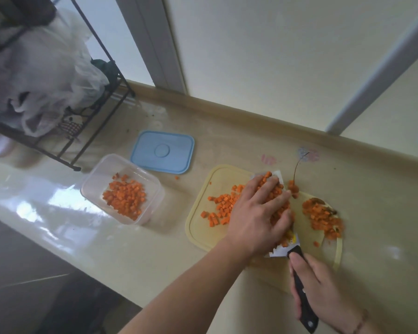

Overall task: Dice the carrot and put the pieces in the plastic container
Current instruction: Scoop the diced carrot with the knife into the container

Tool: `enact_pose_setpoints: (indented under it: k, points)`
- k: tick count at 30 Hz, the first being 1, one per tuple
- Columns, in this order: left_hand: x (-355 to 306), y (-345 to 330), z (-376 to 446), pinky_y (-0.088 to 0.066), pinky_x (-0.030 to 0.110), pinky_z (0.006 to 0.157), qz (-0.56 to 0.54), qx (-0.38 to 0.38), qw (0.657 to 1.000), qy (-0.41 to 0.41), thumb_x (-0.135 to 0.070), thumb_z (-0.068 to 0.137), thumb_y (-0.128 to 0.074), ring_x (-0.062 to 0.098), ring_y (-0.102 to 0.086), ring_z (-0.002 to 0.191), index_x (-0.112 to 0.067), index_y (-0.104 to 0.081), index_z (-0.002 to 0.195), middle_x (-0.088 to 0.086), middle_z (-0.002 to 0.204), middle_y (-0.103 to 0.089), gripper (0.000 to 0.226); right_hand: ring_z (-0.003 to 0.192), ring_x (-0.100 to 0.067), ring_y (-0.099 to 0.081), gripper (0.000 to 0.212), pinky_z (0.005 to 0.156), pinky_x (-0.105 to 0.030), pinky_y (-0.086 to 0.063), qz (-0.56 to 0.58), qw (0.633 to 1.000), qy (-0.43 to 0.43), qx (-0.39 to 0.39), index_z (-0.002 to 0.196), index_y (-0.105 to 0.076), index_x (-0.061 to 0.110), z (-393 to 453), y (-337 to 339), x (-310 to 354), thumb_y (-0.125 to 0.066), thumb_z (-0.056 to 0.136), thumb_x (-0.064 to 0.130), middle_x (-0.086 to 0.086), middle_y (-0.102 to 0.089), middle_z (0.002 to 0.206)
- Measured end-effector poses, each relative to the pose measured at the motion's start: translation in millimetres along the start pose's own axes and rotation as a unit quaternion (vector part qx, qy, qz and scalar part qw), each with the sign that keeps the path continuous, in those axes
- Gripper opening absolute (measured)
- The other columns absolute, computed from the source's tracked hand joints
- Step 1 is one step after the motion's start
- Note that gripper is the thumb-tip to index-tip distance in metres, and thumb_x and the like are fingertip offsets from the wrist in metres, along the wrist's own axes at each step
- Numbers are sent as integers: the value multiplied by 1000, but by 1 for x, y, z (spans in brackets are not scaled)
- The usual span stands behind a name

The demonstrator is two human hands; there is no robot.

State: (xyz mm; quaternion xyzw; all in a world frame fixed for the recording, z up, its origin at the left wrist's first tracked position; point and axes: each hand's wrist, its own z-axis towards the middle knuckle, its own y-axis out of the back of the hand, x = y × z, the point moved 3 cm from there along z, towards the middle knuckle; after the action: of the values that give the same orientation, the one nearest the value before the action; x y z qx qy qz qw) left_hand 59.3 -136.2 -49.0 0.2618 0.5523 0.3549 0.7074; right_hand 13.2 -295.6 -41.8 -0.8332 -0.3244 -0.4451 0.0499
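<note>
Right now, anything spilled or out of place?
Yes. One carrot piece lies on the counter between the blue lid and the cutting board, outside the plastic container. Nothing else stands out.

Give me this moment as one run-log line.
left hand: pressing dice onto blade | right hand: gripping knife | container: part-filled, open | lid: on counter | board: dice remain

no writing, label or number can be read anywhere here; the knife blade (290, 239) carries a small yellow mark, too blurred to make out as any brand or word.
</note>
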Motion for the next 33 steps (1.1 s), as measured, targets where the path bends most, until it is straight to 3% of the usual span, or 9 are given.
enact_pose_setpoints:
  k: [3, 6, 12, 15, 19, 23, 26, 30, 33]
  points:
    - [1, 12, 2, -24, 36, 122, 2, 0, 1000, 13, -43, 96, -53, 31, -37, 143, -24, -71, 129, 6, 148, -55, 41, 37, -38, -56, 48, 39, -23, -39, -7, 1000, 5, 7, 68, -51, 23, 3, -3, 10, -40, 80, 68, -21, -55, 45]
    - [11, 34, 3, -23, 35, 124, 0, -26, 999, 36, -42, 96, -54, 31, -39, 143, -23, -72, 126, 6, 146, -57, 40, 37, -40, -56, 45, 38, -24, -38, 0, 1000, 11, 29, 67, -51, 23, 9, -12, 24, -43, 80, 65, -23, -54, 47]
    - [54, 106, -9, -29, 39, 121, 14, -93, 992, 86, -39, 94, -56, 31, -42, 141, -21, -74, 122, 7, 143, -59, 38, 36, -35, -55, 51, 37, -24, -36, -8, 990, 51, 128, 81, -45, 0, 30, -64, 79, -36, 98, 47, -18, -52, 45]
    - [80, 150, -23, -26, 32, 120, 38, -140, 983, 114, -37, 94, -56, 24, -41, 140, -20, -76, 120, 6, 142, -60, 37, 40, -35, -59, 41, 38, -24, -39, -60, 979, 68, 183, 84, -43, -1, 41, -98, 112, -34, 104, 33, -14, -56, 49]
    - [120, 188, -48, -17, 18, 119, 51, -194, 966, 160, -37, 92, -57, 9, -37, 139, -19, -77, 116, 6, 137, -64, 36, 43, -31, -60, 38, 40, -25, -42, -112, 963, 69, 234, 86, -42, 1, 56, -144, 145, -33, 105, 33, -11, -57, 51]
    - [152, 200, -70, -25, 30, 119, 30, -166, 944, 284, -53, 89, -46, 18, -37, 141, -30, -74, 121, -5, 145, -57, 49, 41, -28, -58, 38, 41, -24, -43, -127, 954, 35, 269, 83, -43, 7, 69, -176, 160, -34, 104, 37, -11, -53, 50]
    - [163, 207, -73, -23, 24, 116, 4, -153, 931, 332, -50, 88, -51, 17, -36, 141, -29, -75, 121, -6, 146, -56, 46, 38, -25, -55, 38, 44, -24, -43, -129, 950, 3, 286, 83, -43, 8, 75, -187, 168, -34, 104, 39, -10, -51, 48]
    - [176, 206, -67, -17, 16, 111, 2, -105, 924, 368, -40, 98, -58, 15, -33, 141, -30, -73, 124, -8, 147, -54, 31, 32, -22, -50, 39, 38, -21, -40, -131, 947, -44, 290, 81, -42, 8, 81, -189, 182, -34, 104, 39, -10, -47, 47]
    - [181, 209, -58, -22, 21, 114, -15, -90, 932, 350, -50, 98, -44, 17, -42, 135, -25, -74, 122, -4, 138, -62, 46, 30, -21, -48, 41, 35, -19, -38, -131, 948, -80, 280, 80, -43, 8, 84, -186, 194, -36, 104, 41, -9, -46, 46]
